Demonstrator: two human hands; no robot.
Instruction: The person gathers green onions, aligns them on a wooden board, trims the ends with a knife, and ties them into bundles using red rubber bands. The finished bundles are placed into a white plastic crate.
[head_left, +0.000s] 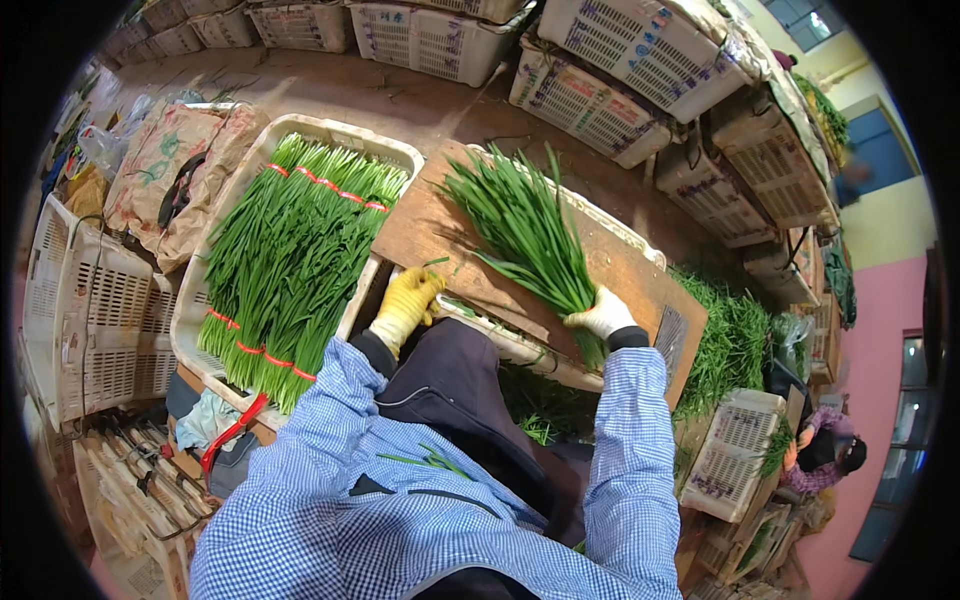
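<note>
My right hand (602, 315), in a pale glove, is closed around a loose bunch of garlic chives (525, 232). The leaves fan out across a wooden board (469, 281), and the stalk ends reach below my fist. Near the board's left edge is my left hand (409, 300) in a yellow glove, its fingers curled. A short green leaf piece (436, 262) shows at its fingertips; whether they pinch it cannot be seen. To the left, a white plastic crate (262, 154) holds several chive bundles (292, 247) tied with red bands. Beneath the board is another crate (517, 341).
Stacked white crates (431, 45) line the far side and the right. Loose chives (724, 337) are heaped right of the board. A brown sack (180, 172) and red ties (234, 435) lie at left. Another person (821, 450) works at far right beside a crate (735, 454).
</note>
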